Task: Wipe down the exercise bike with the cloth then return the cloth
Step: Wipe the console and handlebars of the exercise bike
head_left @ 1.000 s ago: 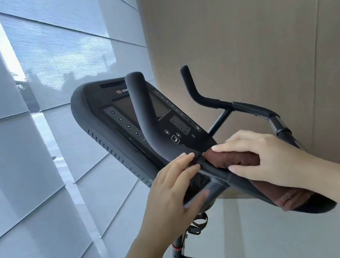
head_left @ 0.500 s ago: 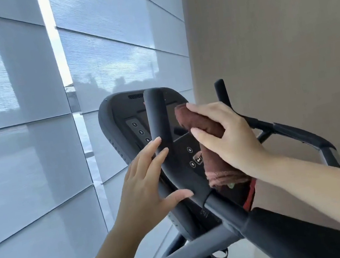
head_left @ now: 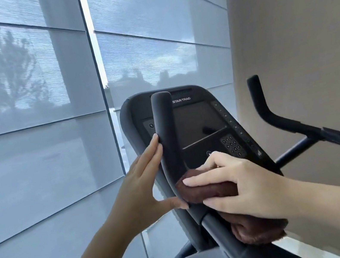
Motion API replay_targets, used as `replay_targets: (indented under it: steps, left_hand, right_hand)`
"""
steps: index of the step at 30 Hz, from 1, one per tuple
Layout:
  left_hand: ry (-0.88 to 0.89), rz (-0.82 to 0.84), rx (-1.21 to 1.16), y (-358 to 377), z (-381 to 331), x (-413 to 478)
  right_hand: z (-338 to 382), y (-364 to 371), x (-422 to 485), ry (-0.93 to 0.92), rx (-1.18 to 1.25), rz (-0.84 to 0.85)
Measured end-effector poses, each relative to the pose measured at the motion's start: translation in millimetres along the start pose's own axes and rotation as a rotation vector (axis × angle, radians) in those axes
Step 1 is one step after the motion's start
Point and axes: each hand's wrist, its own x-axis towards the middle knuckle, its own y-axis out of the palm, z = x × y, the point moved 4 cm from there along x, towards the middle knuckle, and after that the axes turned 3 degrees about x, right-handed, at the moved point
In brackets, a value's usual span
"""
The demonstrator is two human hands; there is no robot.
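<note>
At the lower bend of the left handlebar horn (head_left: 165, 129) the fingers (head_left: 198, 179) of the right hand (head_left: 244, 184) lie over a brown cloth (head_left: 209, 190), with the thumb beneath it, so the hand grips the cloth and presses it against the bar. The rest of the cloth hangs in a bunch under the right wrist, beside the sloping bar of the exercise bike (head_left: 222, 240). On the other side of the same horn the fingers (head_left: 152, 152) of the left hand (head_left: 143, 188) are straight and together, flat against the horn's outer face, and the spread thumb touches the bar just below the cloth; this hand holds nothing. Behind the horn stands the tilted console (head_left: 197, 124), marked STAR TRAC, with a dark screen and a keypad (head_left: 232, 146) just above the right knuckles. The right handlebar horn (head_left: 259, 99) rises well apart, before a beige wall (head_left: 296, 38). Grey window blinds (head_left: 24, 109) fill the left side.
</note>
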Motion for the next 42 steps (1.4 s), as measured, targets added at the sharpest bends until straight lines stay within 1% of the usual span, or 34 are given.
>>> replay_targets:
  steps: [1,2,4,5,6,7,8,10,14,16,18,19,20,22,23,24,25,26,27,28,30,32,33,34,35,36,38,39,40,42]
  left_hand:
    - [-0.006,0.010,0.011,-1,-2,0]
    - [-0.016,0.019,0.020,-1,-2,0]
    - [-0.036,0.030,0.021,-2,-2,0]
    - [-0.046,0.031,0.020,-3,-3,0]
    - [-0.054,0.031,0.022,-3,-4,0]
    - [-0.062,0.033,0.024,-3,-4,0]
    - [-0.068,0.034,0.028,-3,-4,-1]
    - [-0.060,0.023,0.038,-3,-4,-1]
    - [-0.040,-0.022,0.034,-2,-5,0]
    - [-0.048,-0.030,-0.036,-1,-4,2]
    - [-0.073,-0.022,-0.142,0,-2,1]
    - [-0.086,-0.015,-0.187,1,-1,0]
    - [-0.102,-0.008,-0.221,2,0,-1]
    - [-0.174,0.003,-0.316,4,3,-3]
    - [-0.240,-0.006,-0.413,5,5,-3]
    - [-0.315,-0.025,-0.544,7,8,-4]
    - [-0.375,-0.045,-0.676,9,10,-4]
    - [-0.415,-0.061,-0.780,11,12,-4]
    - [-0.438,-0.072,-0.839,12,14,-4]
    - [-0.447,-0.082,-0.873,14,15,-4]
    - [-0.440,-0.106,-0.897,17,16,-3]
    - [-0.420,-0.120,-0.899,20,16,-1]
    - [-0.415,-0.127,-0.897,21,17,-1]
    - [-0.415,-0.133,-0.899,22,17,-1]
    - [-0.416,-0.135,-0.903,23,18,-1]
    - [-0.417,-0.131,-0.909,23,18,-2]
    - [-0.419,-0.120,-0.910,22,18,-2]
    - [-0.420,-0.123,-0.905,22,18,-2]
    - [-0.418,-0.131,-0.902,21,18,-2]
    - [-0.424,-0.147,-0.915,22,17,-2]
  right_hand:
    - [4,-6,2,-0.048,-0.029,-0.044]
    - [7,-12,7,-0.099,-0.050,-0.127]
    - [11,-29,27,-0.165,-0.051,-0.368]
    - [12,-37,40,-0.166,-0.023,-0.484]
    - [12,-44,54,-0.151,0.028,-0.561]
    - [11,-48,67,-0.131,0.075,-0.590]
    - [10,-49,76,-0.115,0.109,-0.571]
    - [3,-41,78,-0.092,0.143,-0.455]
    - [-20,-7,29,-0.036,0.230,-0.083]
    - [-28,1,7,0.028,0.310,0.012]
    - [-25,-5,5,0.025,0.305,0.077]
    - [-23,-14,12,-0.006,0.275,0.042]
    - [-21,-24,23,-0.038,0.235,-0.068]
    - [-18,-44,50,-0.073,0.206,-0.375]
    - [-16,-48,63,-0.073,0.238,-0.487]
    - [-15,-47,73,-0.071,0.312,-0.542]
    - [-15,-42,80,-0.073,0.405,-0.551]
    - [-17,-35,80,-0.072,0.491,-0.536]
    - [-21,-26,75,-0.066,0.528,-0.504]
    - [-25,-18,65,-0.053,0.513,-0.450]
    - [-34,-3,36,-0.028,0.442,-0.275]
    - [-39,7,9,0.038,0.498,-0.081]
    - [-41,8,2,0.064,0.521,-0.029]
    - [-39,5,1,0.055,0.493,-0.024]
    - [-36,-2,6,0.023,0.429,-0.081]
    - [-33,-12,17,-0.013,0.386,-0.193]
    - [-24,-33,48,-0.043,0.370,-0.477]
    - [-19,-40,65,-0.052,0.383,-0.584]
    - [-14,-44,81,-0.061,0.405,-0.648]
    - [-12,-44,100,-0.066,0.529,-0.646]
